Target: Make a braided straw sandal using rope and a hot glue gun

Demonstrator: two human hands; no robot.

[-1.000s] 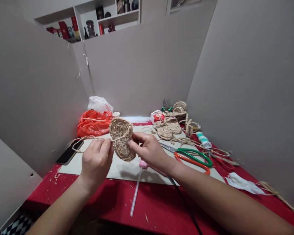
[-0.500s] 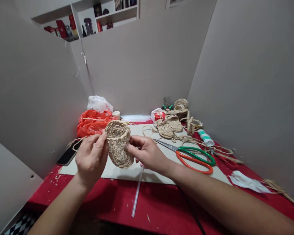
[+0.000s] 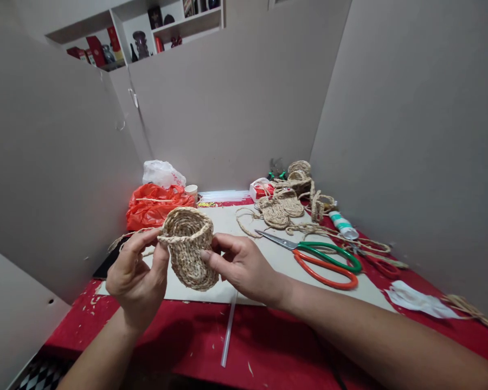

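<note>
Both my hands hold a small woven straw slipper (image 3: 189,246) up above the red table (image 3: 268,336). My left hand (image 3: 136,276) pinches the twisted straw cord (image 3: 162,238) where it runs across the slipper's toe. The cord's loose end trails off to the left. My right hand (image 3: 238,265) grips the slipper's right edge between thumb and fingers. The sole faces me, tilted slightly.
A pale work board (image 3: 276,260) lies on the table with green and orange scissors (image 3: 325,262) on it. Finished straw slippers (image 3: 282,206) and loose cord sit at the back right, a glue tube (image 3: 344,225) beside them. A red bag (image 3: 154,208), a phone (image 3: 106,265) and a clear stick (image 3: 229,330) lie near.
The slipper has come down and left, nearer to me. My left hand shifted left and its fingers now pinch the cord at the toe. The view tipped slightly downward.
</note>
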